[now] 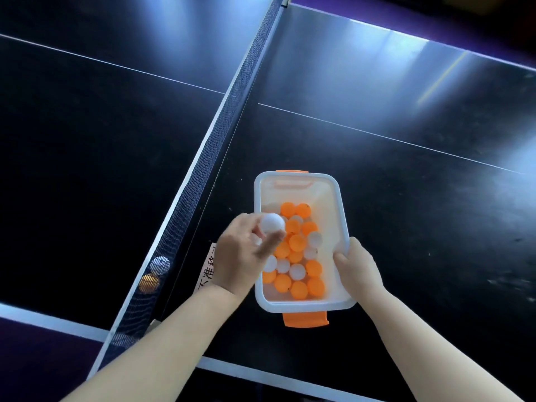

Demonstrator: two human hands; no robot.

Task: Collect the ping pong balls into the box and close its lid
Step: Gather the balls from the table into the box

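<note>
Where the box sits: white open-topped box (343,216) on the dark table (377,82), right of the net, long side running away from the person, near the table's near edge.
Box latches: orange, one on the far short end (291,171), one on the near short end (306,319), the near one folded out flat on the table.
Box contents: mixed orange and white ping pong balls (295,242), more orange than white, bunched in the middle and near part of the floor; far end of the floor bare.
Left hand (243,256): raised over the box's left rim, thumb and fingertips pinching one white ball (272,223). The ball is above the rim and not touching the pile. A second white patch shows under the fingers; can't tell if it's another ball.
Right hand (358,265): clamped on the box's right wall toward the near end, curled over the rim.
Net (203,158): runs diagonally from top centre to bottom left, just left of the box.
Loose balls: one white (160,264) and one orange (149,282), touching each other, seen through the mesh on the far side of the net, well apart from the box.
Paper strip (208,271): pale, handwritten characters, flat on the table between net and box, partly hidden by the left wrist.
</note>
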